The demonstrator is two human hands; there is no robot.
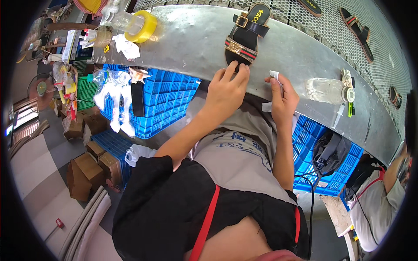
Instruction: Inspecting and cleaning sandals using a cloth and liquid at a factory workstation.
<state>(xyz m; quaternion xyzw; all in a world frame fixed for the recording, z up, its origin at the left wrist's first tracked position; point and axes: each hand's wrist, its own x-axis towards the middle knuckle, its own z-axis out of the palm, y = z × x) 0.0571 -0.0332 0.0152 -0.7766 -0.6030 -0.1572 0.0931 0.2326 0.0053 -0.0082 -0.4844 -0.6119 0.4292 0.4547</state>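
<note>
A black sandal (247,34) with a buckled strap and a green-red-gold band lies on the metal bench, its toe toward me. My left hand (227,90) grips its toe end, fingertips on the front edge of the sole; the thumb is mostly hidden. Apart from the sandal, my right hand (285,99) is closed around a folded white cloth or paper (274,75), pinched between thumb and fingers. A pale piece of it also shows beside the wrist.
On the metal bench (187,43) sit a yellow tape roll (141,27) and a clear bottle (326,90). More sandals (358,32) rest on the mesh conveyor (344,48) beyond. Blue crates (163,95) stand under the bench. Another person (376,204) is at the right.
</note>
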